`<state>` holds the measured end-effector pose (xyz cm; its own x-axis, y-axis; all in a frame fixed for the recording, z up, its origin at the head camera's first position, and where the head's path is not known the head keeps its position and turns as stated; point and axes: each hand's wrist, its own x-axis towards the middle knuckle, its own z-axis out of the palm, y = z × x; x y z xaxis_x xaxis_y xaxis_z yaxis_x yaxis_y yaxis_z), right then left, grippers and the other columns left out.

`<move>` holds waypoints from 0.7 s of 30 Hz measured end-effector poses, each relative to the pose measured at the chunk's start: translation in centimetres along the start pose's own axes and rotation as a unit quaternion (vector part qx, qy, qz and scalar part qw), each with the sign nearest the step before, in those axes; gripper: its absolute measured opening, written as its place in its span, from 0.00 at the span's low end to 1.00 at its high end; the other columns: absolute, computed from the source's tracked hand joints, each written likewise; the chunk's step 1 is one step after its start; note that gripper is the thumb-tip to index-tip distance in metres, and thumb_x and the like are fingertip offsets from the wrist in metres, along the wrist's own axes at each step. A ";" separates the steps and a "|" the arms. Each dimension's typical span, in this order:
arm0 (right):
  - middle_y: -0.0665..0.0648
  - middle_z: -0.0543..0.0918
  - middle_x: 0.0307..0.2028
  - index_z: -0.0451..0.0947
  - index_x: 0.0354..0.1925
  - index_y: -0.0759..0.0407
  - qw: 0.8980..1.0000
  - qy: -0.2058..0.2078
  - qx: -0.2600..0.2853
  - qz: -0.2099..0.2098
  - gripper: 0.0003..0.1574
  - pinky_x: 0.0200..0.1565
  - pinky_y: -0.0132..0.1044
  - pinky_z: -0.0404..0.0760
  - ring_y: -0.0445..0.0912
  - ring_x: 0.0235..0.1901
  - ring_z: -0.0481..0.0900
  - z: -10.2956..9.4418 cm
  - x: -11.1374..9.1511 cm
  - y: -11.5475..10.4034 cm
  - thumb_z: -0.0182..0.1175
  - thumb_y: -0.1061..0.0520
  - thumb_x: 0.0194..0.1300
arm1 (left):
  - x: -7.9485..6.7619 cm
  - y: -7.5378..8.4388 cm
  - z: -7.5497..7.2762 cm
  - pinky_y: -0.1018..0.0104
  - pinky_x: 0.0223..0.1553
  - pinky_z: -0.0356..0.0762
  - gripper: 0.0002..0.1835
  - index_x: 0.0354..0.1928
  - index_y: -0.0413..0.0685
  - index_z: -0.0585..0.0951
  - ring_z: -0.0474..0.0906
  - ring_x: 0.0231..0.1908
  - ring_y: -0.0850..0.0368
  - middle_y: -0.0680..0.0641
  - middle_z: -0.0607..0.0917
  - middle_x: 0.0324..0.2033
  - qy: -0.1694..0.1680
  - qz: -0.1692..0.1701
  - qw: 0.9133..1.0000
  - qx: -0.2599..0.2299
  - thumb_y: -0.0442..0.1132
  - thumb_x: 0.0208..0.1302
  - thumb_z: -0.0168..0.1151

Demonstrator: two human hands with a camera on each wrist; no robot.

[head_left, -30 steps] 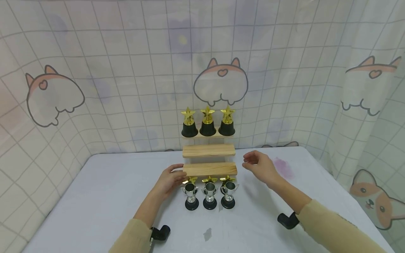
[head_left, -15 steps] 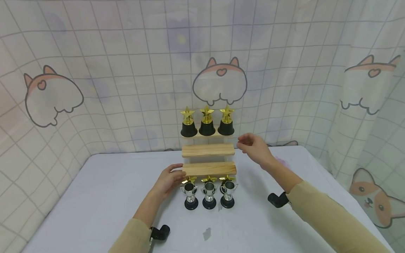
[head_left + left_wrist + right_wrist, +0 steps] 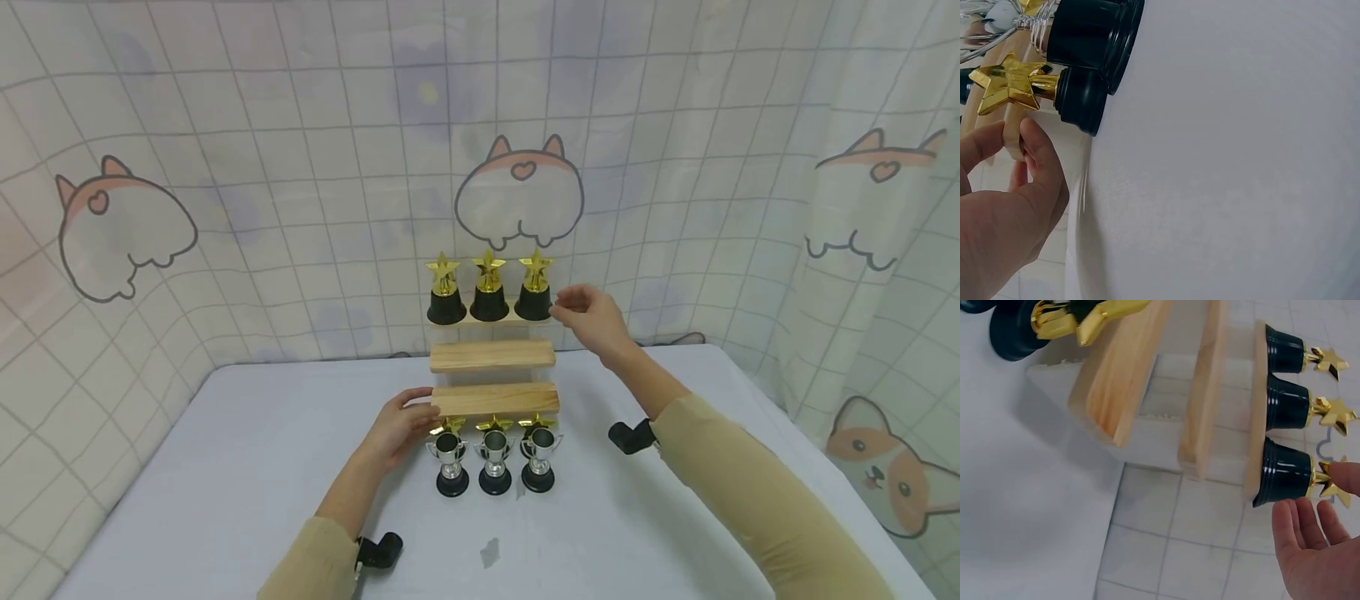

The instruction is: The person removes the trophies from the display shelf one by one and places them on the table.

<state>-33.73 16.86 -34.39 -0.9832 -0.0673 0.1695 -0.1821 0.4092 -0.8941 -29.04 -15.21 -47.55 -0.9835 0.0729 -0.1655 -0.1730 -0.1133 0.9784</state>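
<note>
Your left hand (image 3: 400, 423) pinches end of lowest board (image 3: 495, 400); right hand (image 3: 595, 318), fingers loosely curved, nothing gripped, just beside rightmost star trophy (image 3: 535, 288), upright on top board (image 3: 1256, 444). You seem at reach stage; next, likely close round black base (image 3: 1288, 470).

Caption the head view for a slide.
Left hand pinches the end of the lowest shelf; right hand curves beside the rightmost upper star trophy, three silver cups in front.

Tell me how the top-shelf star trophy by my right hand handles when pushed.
The star trophy would probably slide before tipping, since its black base is widest at the bottom. Its glossy surface may feel slippery. Pushed outward, it could fall, as it stands at the end of the wooden top shelf.
</note>
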 end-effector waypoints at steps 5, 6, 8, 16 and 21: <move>0.64 0.77 0.60 0.70 0.67 0.68 1.000 0.007 0.027 0.007 0.31 0.63 0.51 0.76 0.57 0.60 0.75 0.3 0.7 -0.3 0.64 0.53 0.74 | 0.1 -0.2 0.0 0.61 0.53 0.84 0.28 0.69 0.31 0.68 0.84 0.42 0.55 0.34 0.81 0.52 0.002 0.000 1.000 0.005 0.28 0.68 0.61; 0.64 0.77 0.60 0.70 0.67 0.67 0.999 0.008 0.031 0.007 0.31 0.63 0.51 0.76 0.57 0.61 0.75 0.4 0.8 -0.3 0.64 0.53 0.74 | 0.1 -0.2 0.0 0.61 0.54 0.84 0.28 0.69 0.31 0.68 0.84 0.43 0.55 0.34 0.80 0.52 0.002 -0.001 1.000 0.005 0.28 0.69 0.61; 0.63 0.77 0.61 0.71 0.67 0.67 0.999 0.011 0.038 0.007 0.32 0.64 0.52 0.75 0.57 0.62 0.74 0.6 1.1 -0.3 0.65 0.52 0.73 | 0.1 -0.3 0.0 0.60 0.55 0.83 0.28 0.69 0.31 0.68 0.84 0.43 0.54 0.33 0.80 0.53 0.003 -0.001 1.000 0.009 0.29 0.69 0.61; 0.63 0.75 0.64 0.70 0.68 0.64 0.997 0.029 0.065 0.018 0.34 0.66 0.52 0.73 0.57 0.65 0.72 1.3 2.2 -0.1 0.67 0.51 0.71 | 0.1 -0.2 -0.1 0.61 0.55 0.83 0.29 0.69 0.31 0.67 0.85 0.42 0.55 0.34 0.81 0.52 0.002 0.002 1.000 0.012 0.28 0.68 0.61; 0.62 0.72 0.67 0.68 0.70 0.64 0.997 0.029 0.071 0.031 0.36 0.67 0.51 0.72 0.56 0.67 0.70 1.8 2.9 0.1 0.67 0.52 0.71 | 0.0 -0.1 -0.1 0.61 0.54 0.83 0.29 0.69 0.30 0.67 0.84 0.42 0.56 0.33 0.81 0.52 -0.001 0.001 1.000 0.008 0.28 0.69 0.61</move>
<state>-36.64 15.03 -34.72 -0.9912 0.0079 0.1322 -0.1248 0.2776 -0.9525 -28.99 -15.31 -47.67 -0.9836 0.0750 -0.1639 -0.1709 -0.0985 0.9804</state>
